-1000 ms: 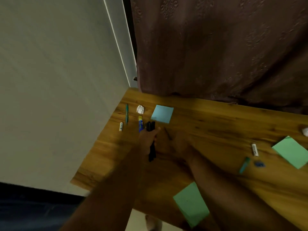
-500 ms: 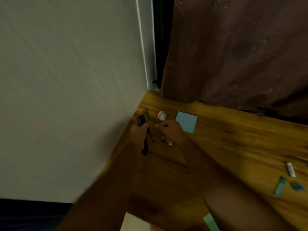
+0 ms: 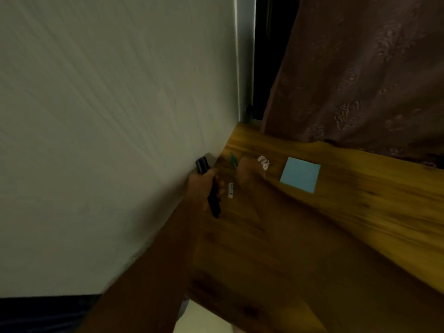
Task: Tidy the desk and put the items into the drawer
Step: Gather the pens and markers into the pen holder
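Two bare forearms, no sleeves or jewellery in sight, left hand [image 3: 204,186] and right hand [image 3: 249,174]

Black pens [image 3: 211,188] bunched upright-tilted; white stick [image 3: 230,190] flat on desk [image 3: 336,224]; blue note [image 3: 300,174] flat; crumpled paper [image 3: 263,162].

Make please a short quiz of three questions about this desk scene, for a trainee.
1. True or false: the left hand grips black markers.
2. Which lies nearest the curtain? A) blue sticky note B) white tube C) green pen
3. Fill in: the right hand reaches between the green pen and the crumpled ___.

Key: 1 true; 2 A; 3 paper.
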